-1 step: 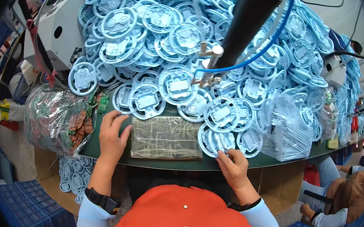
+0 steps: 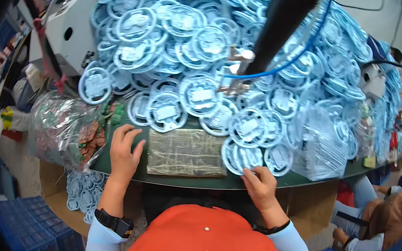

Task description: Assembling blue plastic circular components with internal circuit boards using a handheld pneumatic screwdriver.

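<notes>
My left hand (image 2: 126,151) rests on the green table edge with thumb and fingers apart, holding nothing. Right beside it lies a flat rectangular block (image 2: 188,152) wrapped in brownish tape. My right hand (image 2: 260,187) is closed, thumb and fingertips at the near rim of a light-blue plastic wheel-shaped part (image 2: 241,158). That part lies just right of the block, partly under other wheel-shaped parts (image 2: 249,127). Another such part (image 2: 278,159) sits to its right. More of them (image 2: 166,113) lie along the far side of the block.
A big heap of blue wheel-shaped parts (image 2: 172,33) fills the table's back. A black pole (image 2: 283,31) with a blue hose slants over it. Left stands a bag of circuit boards (image 2: 61,129); right, a clear plastic bag (image 2: 324,149). A seated person (image 2: 384,216) is at right.
The whole view has shifted a little, so the table's things appear slightly further right. Both hands keep nearly the same pose, the right one still at the wheel-shaped part's rim.
</notes>
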### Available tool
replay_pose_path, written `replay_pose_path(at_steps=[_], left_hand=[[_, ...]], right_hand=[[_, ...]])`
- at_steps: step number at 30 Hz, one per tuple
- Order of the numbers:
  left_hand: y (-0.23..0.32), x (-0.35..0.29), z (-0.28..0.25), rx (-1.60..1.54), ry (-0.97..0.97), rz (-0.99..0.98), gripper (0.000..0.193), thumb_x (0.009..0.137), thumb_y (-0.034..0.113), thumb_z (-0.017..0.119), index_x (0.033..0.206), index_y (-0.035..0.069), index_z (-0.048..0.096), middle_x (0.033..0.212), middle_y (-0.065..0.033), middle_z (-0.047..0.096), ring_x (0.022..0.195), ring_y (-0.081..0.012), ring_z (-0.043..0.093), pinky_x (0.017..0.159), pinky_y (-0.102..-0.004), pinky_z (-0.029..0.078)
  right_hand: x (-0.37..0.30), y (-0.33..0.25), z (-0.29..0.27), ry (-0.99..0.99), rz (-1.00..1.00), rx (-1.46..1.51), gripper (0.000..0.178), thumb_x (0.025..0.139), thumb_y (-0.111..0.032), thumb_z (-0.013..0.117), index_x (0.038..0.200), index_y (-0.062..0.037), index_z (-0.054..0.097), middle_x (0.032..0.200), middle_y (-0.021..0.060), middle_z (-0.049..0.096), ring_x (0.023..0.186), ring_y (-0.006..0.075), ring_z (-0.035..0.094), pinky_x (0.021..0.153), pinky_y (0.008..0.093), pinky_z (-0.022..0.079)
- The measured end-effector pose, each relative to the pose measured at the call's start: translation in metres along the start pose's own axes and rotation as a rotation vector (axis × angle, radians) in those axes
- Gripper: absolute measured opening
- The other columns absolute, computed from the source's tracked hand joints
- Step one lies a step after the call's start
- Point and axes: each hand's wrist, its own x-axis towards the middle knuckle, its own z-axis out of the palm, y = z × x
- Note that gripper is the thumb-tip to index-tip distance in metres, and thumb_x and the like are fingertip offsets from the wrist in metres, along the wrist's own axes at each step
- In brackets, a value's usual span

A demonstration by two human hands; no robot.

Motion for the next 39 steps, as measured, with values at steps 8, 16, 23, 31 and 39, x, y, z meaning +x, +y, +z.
replay_pose_path(at_steps=[8, 16, 23, 31, 39], left_hand=[[-0.056, -0.027, -0.043, 0.190, 0.048, -0.183, 0.022, 0.076, 0.002, 0.072, 0.096, 0.003, 0.065, 0.096, -0.0121, 0.062, 0.093, -0.0308, 0.061, 0.082, -0.0392, 0.049], [-0.066, 0.006, -0.049, 0.239, 0.012, -0.085, 0.019, 0.076, 0.009, 0.073, 0.093, 0.008, 0.066, 0.088, -0.0081, 0.059, 0.084, -0.0316, 0.060, 0.072, -0.0425, 0.049], [-0.075, 0.049, 0.002, 0.457, -0.139, -0.161, 0.034, 0.070, 0.014, 0.078, 0.099, 0.005, 0.062, 0.099, -0.0124, 0.055, 0.091, -0.0337, 0.059, 0.073, -0.0444, 0.051], [-0.052, 0.049, -0.015, 0.138, -0.076, -0.124, 0.016, 0.073, -0.002, 0.066, 0.084, 0.004, 0.057, 0.085, -0.0135, 0.057, 0.081, -0.0364, 0.060, 0.067, -0.0444, 0.049], [0.037, -0.008, 0.016, -0.236, -0.243, 0.265, 0.024, 0.070, -0.008, 0.070, 0.089, 0.004, 0.063, 0.101, -0.0118, 0.063, 0.089, -0.0316, 0.063, 0.073, -0.0391, 0.051]], right_hand=[[-0.012, 0.012, -0.014, -0.067, 0.142, -0.050, 0.030, 0.066, 0.001, 0.080, 0.090, -0.0030, 0.062, 0.084, 0.0131, 0.058, 0.070, 0.0316, 0.060, 0.058, 0.0395, 0.047], [-0.008, 0.018, -0.032, -0.006, 0.101, -0.068, 0.028, 0.067, 0.009, 0.073, 0.090, -0.0013, 0.060, 0.084, 0.0157, 0.057, 0.071, 0.0330, 0.060, 0.059, 0.0403, 0.048], [-0.012, 0.010, -0.046, 0.078, 0.192, 0.007, 0.024, 0.072, 0.011, 0.069, 0.091, -0.0007, 0.060, 0.083, 0.0140, 0.056, 0.064, 0.0264, 0.057, 0.055, 0.0340, 0.047], [0.002, -0.014, -0.054, 0.274, 0.536, 0.394, 0.013, 0.084, 0.006, 0.067, 0.091, -0.0013, 0.059, 0.083, 0.0042, 0.055, 0.066, 0.0101, 0.051, 0.057, 0.0238, 0.043], [0.045, -0.045, -0.003, 0.036, 1.042, 1.096, 0.020, 0.088, -0.003, 0.067, 0.104, 0.0010, 0.056, 0.076, 0.0070, 0.064, 0.056, 0.0108, 0.060, 0.047, 0.0221, 0.046]])
